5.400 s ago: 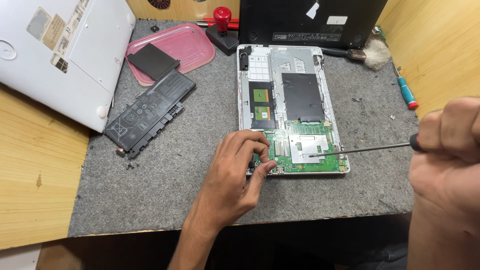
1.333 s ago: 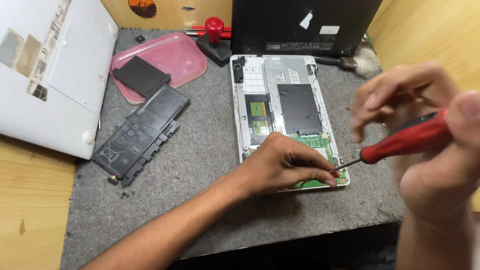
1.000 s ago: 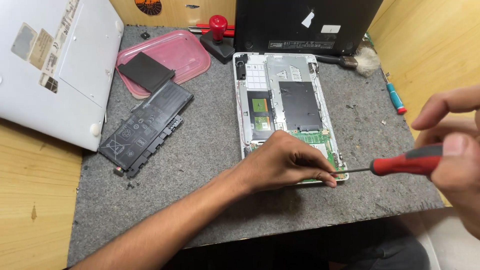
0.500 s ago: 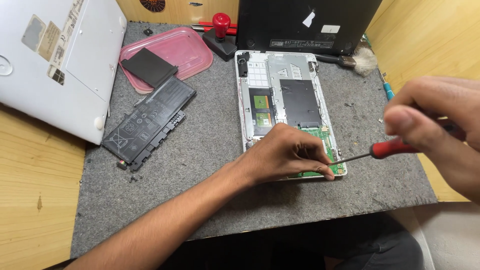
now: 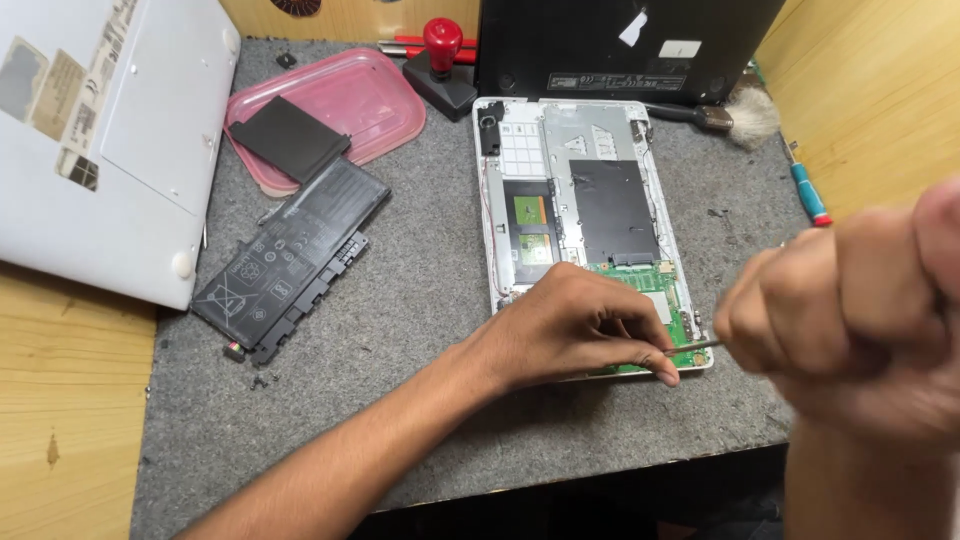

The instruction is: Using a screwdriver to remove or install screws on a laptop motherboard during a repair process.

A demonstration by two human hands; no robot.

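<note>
- Open laptop base [image 5: 585, 215] flat on the grey counter [image 5: 420, 300], its green board [image 5: 660, 300] under my left hand [image 5: 575, 330].
- Left hand's curled, fingertips pinching down at the board's near corner, right at the screwdriver [image 5: 695, 346] tip.
- Right hand [image 5: 850, 320] is fisted tight round the screwdriver, blurred, close to me.
- Left of my forearm: black battery [image 5: 290, 260]; beyond it, the pink tray [image 5: 335, 115].
</note>
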